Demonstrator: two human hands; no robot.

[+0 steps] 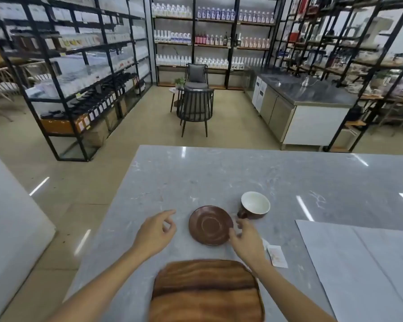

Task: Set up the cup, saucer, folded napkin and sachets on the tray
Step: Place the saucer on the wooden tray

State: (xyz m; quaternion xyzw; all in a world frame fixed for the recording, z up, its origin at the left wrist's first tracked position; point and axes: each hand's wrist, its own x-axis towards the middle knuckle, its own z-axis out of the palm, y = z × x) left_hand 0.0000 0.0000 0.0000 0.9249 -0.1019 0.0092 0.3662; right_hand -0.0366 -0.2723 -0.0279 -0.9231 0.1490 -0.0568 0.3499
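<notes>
A brown saucer [210, 225] lies on the grey marble counter, beyond the wooden tray [206, 291]. My right hand [247, 239] touches the saucer's right rim with thumb and fingertips. My left hand [155, 231] hovers left of the saucer, fingers loosely curled, holding nothing. A brown cup with a white inside [254, 205] stands behind the saucer on the right, handle toward me. White sachets [277, 255] lie right of my right wrist, partly hidden by it. A large pale napkin sheet [361, 266] lies flat on the right.
The counter's left edge [102, 228] drops to the floor. Beyond the counter stand chairs [196, 108], a steel cabinet counter [300, 108] and shelving with bottles [209, 36].
</notes>
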